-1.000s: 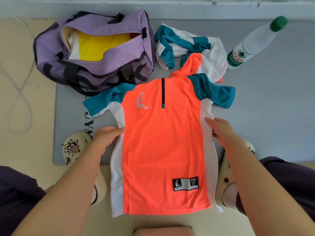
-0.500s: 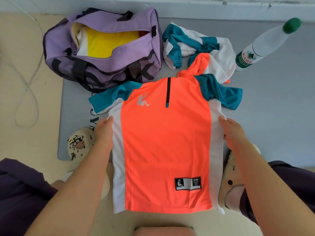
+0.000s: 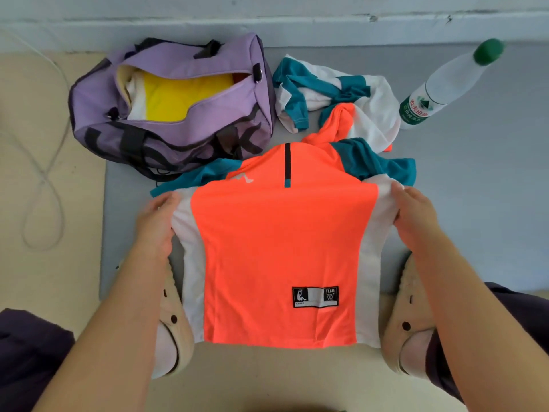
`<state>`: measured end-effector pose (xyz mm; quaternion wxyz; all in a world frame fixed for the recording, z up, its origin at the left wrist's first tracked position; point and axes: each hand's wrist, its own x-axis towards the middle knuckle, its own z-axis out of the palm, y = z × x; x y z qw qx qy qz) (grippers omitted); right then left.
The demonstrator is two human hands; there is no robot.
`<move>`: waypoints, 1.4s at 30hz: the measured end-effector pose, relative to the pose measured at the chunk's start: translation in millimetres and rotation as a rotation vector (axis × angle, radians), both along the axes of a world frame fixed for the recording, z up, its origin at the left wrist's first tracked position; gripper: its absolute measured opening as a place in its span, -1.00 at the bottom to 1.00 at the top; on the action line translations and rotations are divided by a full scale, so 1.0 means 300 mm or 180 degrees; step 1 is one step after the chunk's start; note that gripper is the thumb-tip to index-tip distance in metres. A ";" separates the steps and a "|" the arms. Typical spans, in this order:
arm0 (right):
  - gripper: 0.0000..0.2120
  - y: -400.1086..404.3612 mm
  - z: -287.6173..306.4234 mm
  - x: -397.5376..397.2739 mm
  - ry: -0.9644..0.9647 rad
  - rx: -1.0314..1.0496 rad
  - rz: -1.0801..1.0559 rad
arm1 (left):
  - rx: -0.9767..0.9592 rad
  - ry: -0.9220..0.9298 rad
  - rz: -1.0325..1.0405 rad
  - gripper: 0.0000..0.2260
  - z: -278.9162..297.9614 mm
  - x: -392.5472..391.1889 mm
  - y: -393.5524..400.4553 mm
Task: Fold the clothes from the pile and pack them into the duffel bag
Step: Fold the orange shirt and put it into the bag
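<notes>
Orange polyester jersey with white side panels [image 3: 282,248] lies flat on the grey mat [image 3: 475,203], both hands [image 3: 156,224] [image 3: 416,221] pinching its side edges. Purple duffel bag [image 3: 178,135] far left already holds clothes; 1 crumpled teal-white shirt [image 3: 332,93] still waits.

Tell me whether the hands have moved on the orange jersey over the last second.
Yes. Both the left hand and right hand slid up the orange jersey, away from its black hem label and toward the teal sleeves, and now pinch the white side panels.
</notes>
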<state>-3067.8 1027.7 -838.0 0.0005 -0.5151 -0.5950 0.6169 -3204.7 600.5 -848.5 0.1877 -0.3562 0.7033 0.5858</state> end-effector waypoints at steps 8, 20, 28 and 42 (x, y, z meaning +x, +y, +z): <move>-0.79 0.029 0.055 -0.061 0.0623 -0.0423 -0.0421 | 0.0258 0.0471 -0.0540 -0.74 0.073 -0.035 -0.003; -0.59 -0.101 0.002 -0.009 -0.0215 -0.0204 0.1097 | 0.0557 -0.0543 -0.1691 -0.79 0.002 0.021 0.031; -0.78 0.002 0.026 -0.042 0.0910 -0.0937 -0.0968 | 0.0445 0.0348 -0.0348 -0.75 0.003 -0.010 -0.022; -0.77 -0.058 0.008 -0.022 0.0733 -0.0862 -0.0474 | -0.0463 0.0594 -0.1252 -0.77 -0.021 0.001 0.002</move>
